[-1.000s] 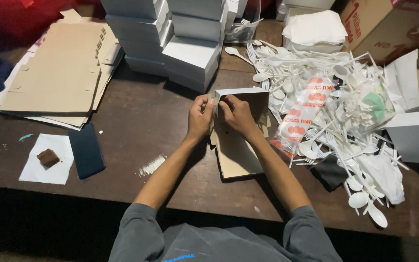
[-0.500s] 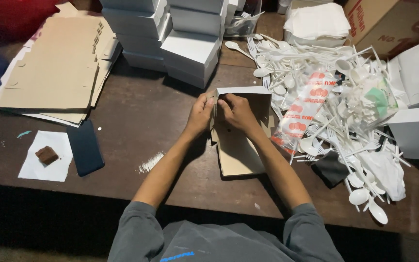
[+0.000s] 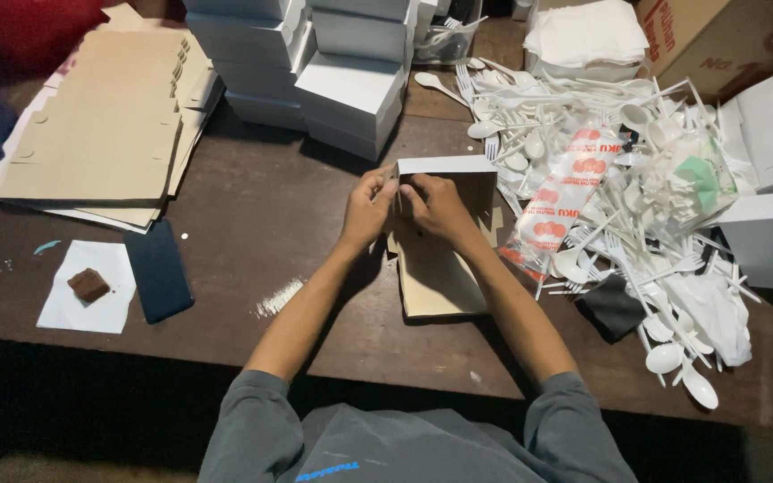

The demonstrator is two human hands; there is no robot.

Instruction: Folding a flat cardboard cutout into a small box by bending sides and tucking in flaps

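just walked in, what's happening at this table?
A person is folding a flat cardboard box blank on a dark wooden table. The left hand and right hand both pinch its upper left corner, where a white flap stands raised. Finished white boxes are stacked behind, flat brown blanks lie to the left, and a heap of white plastic spoons and forks sits on the right. A dark phone lies near the left.

Matt cardboard box (image 3: 445,268) — glossy plastic spoons (image 3: 673,358)

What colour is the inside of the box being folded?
Tan inside the box, white outside; head view shows it.
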